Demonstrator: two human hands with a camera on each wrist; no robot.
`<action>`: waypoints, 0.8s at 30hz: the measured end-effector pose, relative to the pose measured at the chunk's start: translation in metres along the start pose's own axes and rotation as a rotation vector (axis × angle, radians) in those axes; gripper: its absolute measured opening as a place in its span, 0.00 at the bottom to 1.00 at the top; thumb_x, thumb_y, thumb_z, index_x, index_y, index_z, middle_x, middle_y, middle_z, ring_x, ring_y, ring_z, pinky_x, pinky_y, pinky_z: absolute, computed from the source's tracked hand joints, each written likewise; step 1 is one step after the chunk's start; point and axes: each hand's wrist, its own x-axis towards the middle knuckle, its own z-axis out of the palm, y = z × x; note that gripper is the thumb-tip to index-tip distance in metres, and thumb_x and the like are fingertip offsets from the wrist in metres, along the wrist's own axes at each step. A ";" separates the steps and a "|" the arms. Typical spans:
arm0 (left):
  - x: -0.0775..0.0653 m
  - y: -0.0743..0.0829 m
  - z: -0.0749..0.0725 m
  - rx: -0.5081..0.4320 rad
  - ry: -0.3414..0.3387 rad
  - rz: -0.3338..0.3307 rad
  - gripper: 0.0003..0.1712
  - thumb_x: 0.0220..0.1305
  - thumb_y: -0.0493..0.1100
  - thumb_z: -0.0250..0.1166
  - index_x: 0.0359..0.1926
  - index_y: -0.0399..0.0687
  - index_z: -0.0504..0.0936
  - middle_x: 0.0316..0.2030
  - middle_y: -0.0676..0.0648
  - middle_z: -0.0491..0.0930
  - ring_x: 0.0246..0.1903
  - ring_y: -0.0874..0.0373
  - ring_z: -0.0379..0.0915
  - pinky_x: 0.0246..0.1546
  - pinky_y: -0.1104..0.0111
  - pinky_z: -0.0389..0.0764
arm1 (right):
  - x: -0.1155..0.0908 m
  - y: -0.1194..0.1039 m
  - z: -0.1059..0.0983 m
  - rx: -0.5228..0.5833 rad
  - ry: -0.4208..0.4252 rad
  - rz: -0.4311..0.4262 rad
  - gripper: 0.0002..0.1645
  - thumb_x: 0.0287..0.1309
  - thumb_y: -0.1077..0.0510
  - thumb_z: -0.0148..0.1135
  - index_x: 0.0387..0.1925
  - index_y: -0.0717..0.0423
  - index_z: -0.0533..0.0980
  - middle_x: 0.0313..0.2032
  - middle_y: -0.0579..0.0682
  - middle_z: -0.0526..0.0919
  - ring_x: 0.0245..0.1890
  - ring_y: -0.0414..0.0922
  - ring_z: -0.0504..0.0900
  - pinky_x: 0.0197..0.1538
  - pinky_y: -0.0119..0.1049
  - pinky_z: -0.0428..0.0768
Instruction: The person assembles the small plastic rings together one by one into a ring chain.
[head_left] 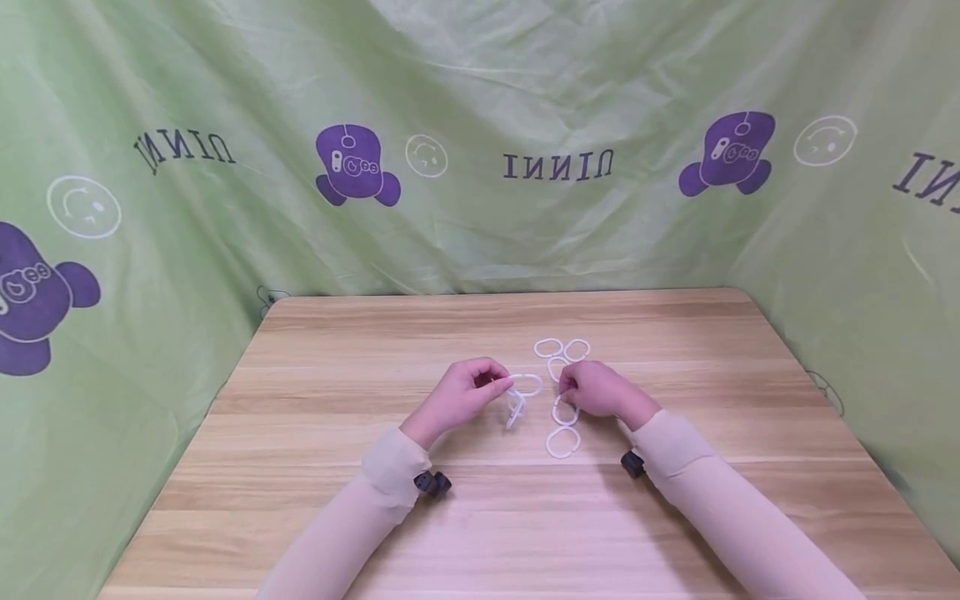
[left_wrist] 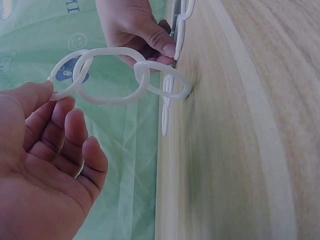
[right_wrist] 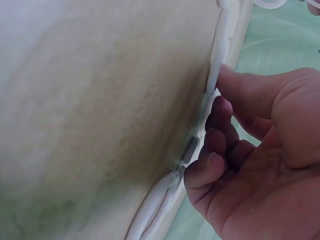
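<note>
My left hand [head_left: 459, 398] pinches the end link of a short chain of white plastic oval links [left_wrist: 112, 51] between thumb and fingertips. In the left wrist view the chain stretches from those fingertips toward the tabletop, its far link close over the wood. My right hand [head_left: 598, 390] is lowered over a column of loose white links, fingers curled downward. Thumb and index finger pinch the end of a white link [right_wrist: 215, 75] at the table surface. Nearer me lie two more links, one [head_left: 566, 424] just below the right fingers and another [head_left: 580, 440] in front of it.
Beyond the right hand, several more white links [head_left: 536, 347] lie on the wooden table [head_left: 337, 467]. Green printed curtains [head_left: 480, 242] hang behind the table and along both sides. A small black camera [head_left: 433, 483] sits on the left wrist.
</note>
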 end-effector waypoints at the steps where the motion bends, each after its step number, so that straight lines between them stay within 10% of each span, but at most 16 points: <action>1: 0.000 0.000 0.000 -0.003 0.002 -0.007 0.06 0.65 0.44 0.67 0.37 0.47 0.84 0.26 0.53 0.79 0.27 0.60 0.70 0.27 0.72 0.72 | 0.000 0.000 0.001 -0.005 -0.001 -0.004 0.07 0.54 0.63 0.66 0.25 0.51 0.76 0.22 0.43 0.74 0.27 0.42 0.72 0.36 0.39 0.73; 24: 0.001 -0.001 0.003 0.030 -0.015 0.017 0.06 0.65 0.45 0.67 0.37 0.47 0.84 0.29 0.54 0.80 0.29 0.59 0.72 0.30 0.69 0.75 | -0.026 -0.035 -0.031 0.230 0.192 -0.139 0.03 0.63 0.61 0.64 0.38 0.53 0.81 0.33 0.43 0.80 0.35 0.42 0.76 0.43 0.41 0.77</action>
